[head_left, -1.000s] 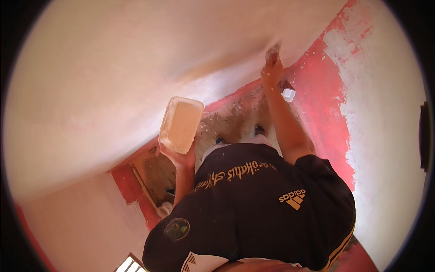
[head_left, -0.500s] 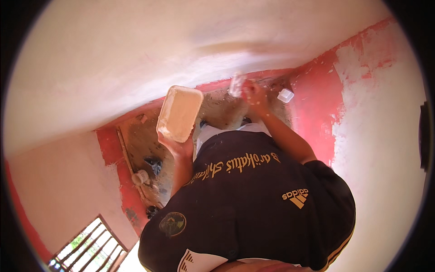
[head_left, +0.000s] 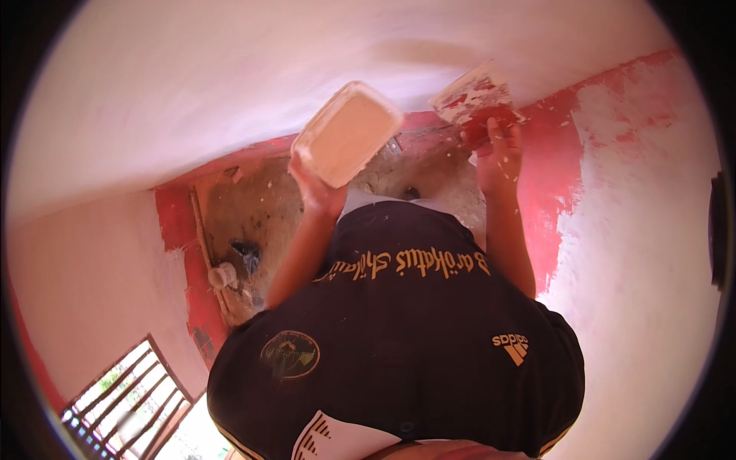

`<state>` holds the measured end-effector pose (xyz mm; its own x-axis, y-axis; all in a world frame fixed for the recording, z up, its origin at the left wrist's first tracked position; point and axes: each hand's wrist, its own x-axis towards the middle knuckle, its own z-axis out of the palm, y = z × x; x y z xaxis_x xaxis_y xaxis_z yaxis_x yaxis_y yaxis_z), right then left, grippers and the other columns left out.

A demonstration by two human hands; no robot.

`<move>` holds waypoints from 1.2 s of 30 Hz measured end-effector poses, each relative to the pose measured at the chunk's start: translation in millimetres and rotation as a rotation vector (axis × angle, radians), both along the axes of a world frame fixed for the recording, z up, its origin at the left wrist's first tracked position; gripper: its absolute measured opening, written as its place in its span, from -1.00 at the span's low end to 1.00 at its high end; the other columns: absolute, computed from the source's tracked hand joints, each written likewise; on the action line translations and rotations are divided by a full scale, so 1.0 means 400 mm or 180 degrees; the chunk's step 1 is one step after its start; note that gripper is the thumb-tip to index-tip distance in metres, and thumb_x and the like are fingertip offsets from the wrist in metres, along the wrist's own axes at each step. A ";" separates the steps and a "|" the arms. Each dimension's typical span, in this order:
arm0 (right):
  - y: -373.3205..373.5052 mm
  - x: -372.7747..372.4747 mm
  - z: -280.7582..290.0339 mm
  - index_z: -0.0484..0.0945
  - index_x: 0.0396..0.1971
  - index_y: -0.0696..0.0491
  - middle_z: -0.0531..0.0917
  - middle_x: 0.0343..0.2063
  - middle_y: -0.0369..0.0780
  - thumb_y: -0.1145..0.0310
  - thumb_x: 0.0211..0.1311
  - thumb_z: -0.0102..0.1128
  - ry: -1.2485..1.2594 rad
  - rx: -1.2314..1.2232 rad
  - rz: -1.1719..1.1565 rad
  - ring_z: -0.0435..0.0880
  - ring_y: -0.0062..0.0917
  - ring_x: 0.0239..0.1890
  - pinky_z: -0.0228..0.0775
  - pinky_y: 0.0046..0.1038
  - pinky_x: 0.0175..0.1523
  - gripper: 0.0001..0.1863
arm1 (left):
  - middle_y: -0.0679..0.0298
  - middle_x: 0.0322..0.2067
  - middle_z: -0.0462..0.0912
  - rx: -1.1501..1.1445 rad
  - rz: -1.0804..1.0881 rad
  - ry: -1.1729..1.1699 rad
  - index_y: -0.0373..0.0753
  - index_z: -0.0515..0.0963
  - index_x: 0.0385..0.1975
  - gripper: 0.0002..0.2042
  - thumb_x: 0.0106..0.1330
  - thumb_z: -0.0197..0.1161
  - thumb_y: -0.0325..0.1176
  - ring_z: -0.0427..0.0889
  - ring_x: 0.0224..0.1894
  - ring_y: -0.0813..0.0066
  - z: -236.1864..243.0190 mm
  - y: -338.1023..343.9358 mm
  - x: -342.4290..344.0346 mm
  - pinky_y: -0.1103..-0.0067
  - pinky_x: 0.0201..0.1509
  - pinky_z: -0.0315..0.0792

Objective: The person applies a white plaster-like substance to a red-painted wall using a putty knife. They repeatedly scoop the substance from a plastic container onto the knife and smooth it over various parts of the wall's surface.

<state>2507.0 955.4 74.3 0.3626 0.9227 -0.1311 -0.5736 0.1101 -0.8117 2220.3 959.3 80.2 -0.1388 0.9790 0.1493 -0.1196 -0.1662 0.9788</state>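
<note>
My left hand grips the near left edge of a rectangular tub with a pale rim and a smooth peach-tan face. Whether that face is its filling or its base, I cannot tell. My right hand is closed on the red grip of a broad putty spreader, its wide blade smeared with white putty. The blade is slightly blurred and close to the pale wall ahead; I cannot tell whether it touches. White specks dot my right hand and wrist.
Red paint bands the foot of the walls, with a patchy red strip at the right corner. On the dirt-stained floor at left lie a long pole, a whitish round object and a dark plastic scrap. A barred window is lower left.
Both hands have moved up and forward. The tub has shifted right and leans further right. My right hand has swung right, bringing the spreader's blade into clearer view.
</note>
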 end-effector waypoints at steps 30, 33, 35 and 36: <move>-0.376 -1.512 0.042 0.67 -0.03 0.20 0.71 -0.02 -0.01 0.58 0.23 0.07 -0.4246 0.1842 0.0690 0.72 -0.24 0.02 0.49 -0.34 0.17 -0.67 | 0.23 0.34 0.37 -0.1343 0.0117 -0.2836 -0.05 0.20 0.43 -0.35 0.52 -0.38 0.22 0.38 0.37 0.16 0.022 -0.422 -1.397 0.14 0.34 0.36; -0.440 -1.612 0.058 0.65 -0.01 0.21 0.72 -0.04 -0.01 0.62 0.22 0.06 -0.4452 0.1446 0.0927 0.71 -0.20 0.00 0.49 -0.34 0.17 -0.65 | 0.23 0.35 0.37 -0.1317 0.0231 -0.2929 -0.09 0.19 0.44 -0.33 0.54 -0.40 0.22 0.36 0.38 0.17 0.073 -0.530 -1.545 0.16 0.38 0.33; -0.440 -1.648 0.057 0.65 0.01 0.21 0.72 -0.05 -0.01 0.65 0.21 0.04 -0.4273 0.1196 0.1003 0.71 -0.18 -0.02 0.49 -0.35 0.16 -0.62 | 0.23 0.35 0.37 -0.1278 0.0289 -0.3012 -0.08 0.19 0.44 -0.34 0.54 -0.39 0.22 0.36 0.39 0.18 0.077 -0.553 -1.587 0.17 0.39 0.32; -0.428 -1.659 0.054 0.64 0.02 0.22 0.72 -0.06 -0.01 0.67 0.19 0.03 -0.4100 0.0913 0.1035 0.72 -0.17 -0.03 0.50 -0.36 0.16 -0.60 | 0.24 0.35 0.37 -0.1252 0.0358 -0.2967 -0.06 0.19 0.44 -0.34 0.52 -0.37 0.23 0.36 0.39 0.18 0.069 -0.549 -1.591 0.17 0.38 0.33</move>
